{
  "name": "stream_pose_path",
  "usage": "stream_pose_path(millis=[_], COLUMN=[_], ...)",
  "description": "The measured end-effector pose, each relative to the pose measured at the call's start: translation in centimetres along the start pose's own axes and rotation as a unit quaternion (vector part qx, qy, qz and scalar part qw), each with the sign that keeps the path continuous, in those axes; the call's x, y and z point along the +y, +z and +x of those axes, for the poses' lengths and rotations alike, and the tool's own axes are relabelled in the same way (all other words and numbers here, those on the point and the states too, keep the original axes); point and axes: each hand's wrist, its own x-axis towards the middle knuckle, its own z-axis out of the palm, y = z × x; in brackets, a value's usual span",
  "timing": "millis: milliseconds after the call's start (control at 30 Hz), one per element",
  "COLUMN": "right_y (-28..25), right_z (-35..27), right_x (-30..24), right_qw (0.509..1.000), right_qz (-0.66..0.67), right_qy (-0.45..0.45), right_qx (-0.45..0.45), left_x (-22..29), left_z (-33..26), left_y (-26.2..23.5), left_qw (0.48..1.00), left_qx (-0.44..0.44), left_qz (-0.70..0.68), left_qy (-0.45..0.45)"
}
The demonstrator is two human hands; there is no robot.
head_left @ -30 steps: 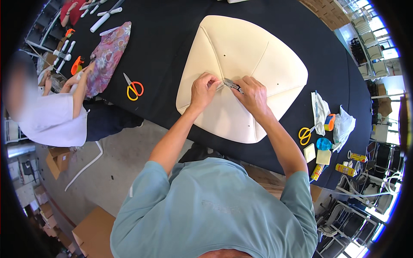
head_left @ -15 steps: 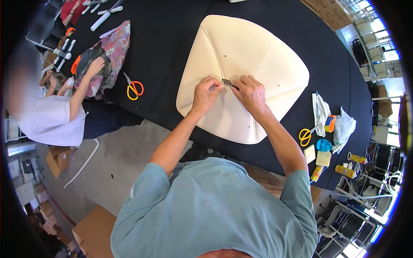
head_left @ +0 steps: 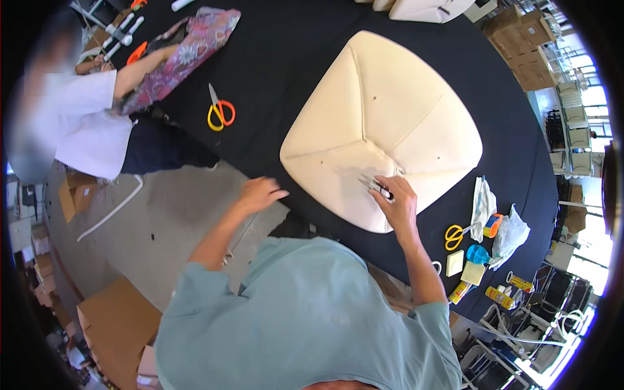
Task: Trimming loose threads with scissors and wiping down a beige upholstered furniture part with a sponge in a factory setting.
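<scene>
A cream padded seat cushion [head_left: 419,88] with sewn seams and small dark holes lies on the black-covered table. My right hand [head_left: 402,203] is closed around a small pair of thread snips [head_left: 368,181], above the near part of the cushion. The snips' blades point left, apart from the seams. My left hand [head_left: 260,194] hovers off the cushion's left side, by the table's front edge. Its fingers are loosely stretched toward the right, slightly blurred, and I see nothing in them.
Orange-and-yellow scissors [head_left: 220,114] lie left of the cushion. Right of it are yellow scissors [head_left: 454,236], a blue bottle [head_left: 477,253], sponges [head_left: 455,262], plastic bags [head_left: 511,238] and spray cans [head_left: 499,298]. At left a co-worker in a white shirt handles floral fabric [head_left: 188,58].
My left hand has left the cushion's middle seam and moved left. My right hand has drawn the snips nearer to me. The cushion appears turned, and the co-worker's fabric has shifted.
</scene>
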Motion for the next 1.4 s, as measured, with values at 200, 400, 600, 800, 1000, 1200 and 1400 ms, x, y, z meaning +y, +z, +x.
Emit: stream_pose_path(millis=[200,400,600,800,1000,1200,1400], right_y=[2.6,2.8,-0.5,0.0,2.6,2.8,-1.7], right_z=[-13.7,-19.9,-20.6,-22.6,-25.4,-26.3,-24.2], right_x=[2.5,1.9,3.2,2.8,0.5,1.6,4.2], right_qw=[0.854,0.683,0.682,0.663,0.636,0.694,0.786], right_qz=[0.328,0.446,0.454,0.424,0.415,0.426,0.373], right_qy=[0.403,0.526,0.453,0.506,0.553,0.514,0.439], right_qx=[0.02,0.24,0.35,0.353,0.342,0.269,0.222], left_x=[-19.0,-9.2,-2.4,-1.7,1.0,-0.8,2.9], left_z=[-13.8,-2.5,12.0,15.9,11.9,6.4,1.9], left_y=[7.8,0.5,-2.7,0.3,3.0,4.3,5.7], left_qw=[0.92,0.93,0.878,0.795,0.849,0.867,0.923], left_qx=[-0.163,0.309,0.255,0.11,0.111,0.258,0.313], left_qz=[0.188,-0.098,-0.405,-0.595,-0.512,-0.423,-0.225], left_qy=[-0.304,-0.171,-0.023,-0.044,-0.062,-0.049,0.01])
